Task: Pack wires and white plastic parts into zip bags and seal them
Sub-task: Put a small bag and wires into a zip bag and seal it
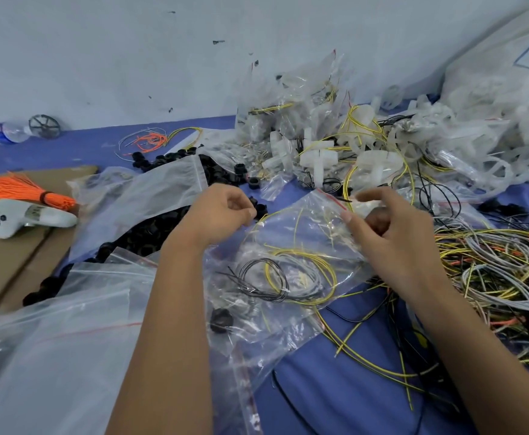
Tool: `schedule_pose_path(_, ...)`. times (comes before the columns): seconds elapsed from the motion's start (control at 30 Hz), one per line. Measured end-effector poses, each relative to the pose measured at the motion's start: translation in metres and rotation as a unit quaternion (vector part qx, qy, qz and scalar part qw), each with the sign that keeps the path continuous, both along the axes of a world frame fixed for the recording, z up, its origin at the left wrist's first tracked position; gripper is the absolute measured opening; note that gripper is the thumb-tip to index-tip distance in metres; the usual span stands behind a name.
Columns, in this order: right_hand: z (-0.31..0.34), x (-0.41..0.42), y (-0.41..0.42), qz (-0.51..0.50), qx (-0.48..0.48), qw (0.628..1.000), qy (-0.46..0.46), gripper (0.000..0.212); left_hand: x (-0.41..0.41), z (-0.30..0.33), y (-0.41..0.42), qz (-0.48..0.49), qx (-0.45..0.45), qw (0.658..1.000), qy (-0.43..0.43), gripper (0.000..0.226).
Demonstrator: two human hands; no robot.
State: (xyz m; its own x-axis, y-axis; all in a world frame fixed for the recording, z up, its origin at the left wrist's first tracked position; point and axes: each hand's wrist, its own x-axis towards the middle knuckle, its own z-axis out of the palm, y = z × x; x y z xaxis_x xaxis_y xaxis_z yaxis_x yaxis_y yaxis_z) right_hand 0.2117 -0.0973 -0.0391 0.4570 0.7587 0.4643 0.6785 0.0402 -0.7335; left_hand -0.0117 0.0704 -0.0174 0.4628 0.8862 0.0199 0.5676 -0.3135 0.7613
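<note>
A clear zip bag (307, 243) with a red zip line lies on the blue table (351, 387) in the middle of the view. Coils of yellow, black and grey wire (288, 277) are inside it. My left hand (222, 211) is at the bag's upper left edge with its fingers curled and appears to pinch the plastic. My right hand (391, 230) holds the bag's mouth at the upper right, thumb pressed on the plastic by the red line. Something pale and blurred shows at its fingertips. Loose white plastic parts (316, 158) lie just beyond the bag.
A tangle of wires (492, 271) covers the right side. Filled bags (288, 98) and a big sack (508, 58) are piled at the back. Black ring parts (150, 233), empty zip bags (52, 340), cardboard (5, 262), orange ties (15, 186), a white controller (27, 216) and a bottle (9, 131) lie left.
</note>
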Motion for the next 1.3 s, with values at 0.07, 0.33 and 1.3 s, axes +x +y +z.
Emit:
schedule_pose_path(0.07,0.002,0.002,0.001,-0.069,0.039,0.996,-0.037,0.025,-0.002,0.002,0.002,0.024,0.016,0.998,-0.047,0.016)
schedule_pose_path(0.33,0.002,-0.011,0.005,0.063,0.120,0.968,-0.213,0.007,-0.003,0.012,-0.003,0.049,-0.010,0.985,-0.167,0.035)
schedule_pose_path(1.3,0.062,0.062,0.090,-0.095,-0.090,0.957,-0.260,0.019,0.121,-0.039,-0.058,0.026,0.047,0.997,-0.057,0.027)
